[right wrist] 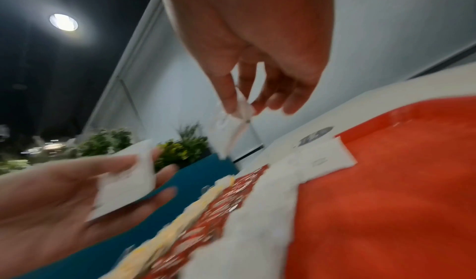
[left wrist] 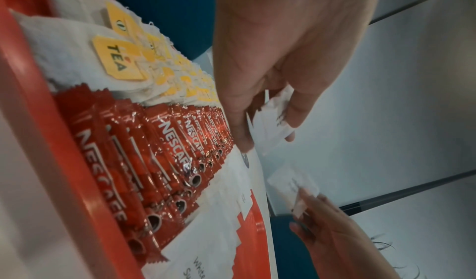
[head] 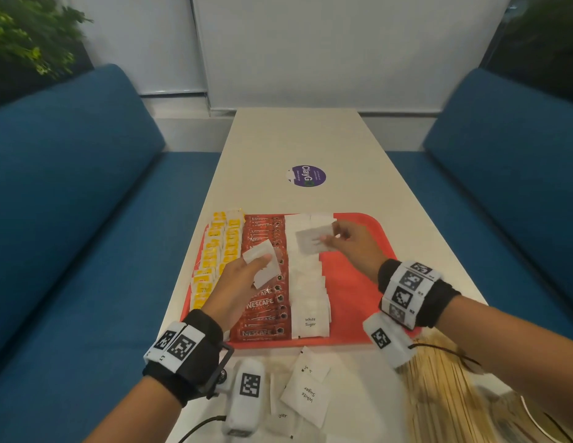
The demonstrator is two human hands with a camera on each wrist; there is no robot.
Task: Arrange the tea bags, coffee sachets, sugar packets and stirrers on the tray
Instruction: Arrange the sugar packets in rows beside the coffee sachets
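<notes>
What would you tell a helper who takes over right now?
Left hand holds a few sugar packets above the coffee sachets.
Right hand pinches one packet over the far end of the sugar row.
Done: tea bags, coffee and most sugar lie in rows on the red tray.
Left: loose packets and stirrers on the table.

i see open room on the tray right of the sugar packets; stirrers crowd the near-right table.

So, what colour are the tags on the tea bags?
Yellow, with dark lettering; the tags show best in the left wrist view.
</notes>
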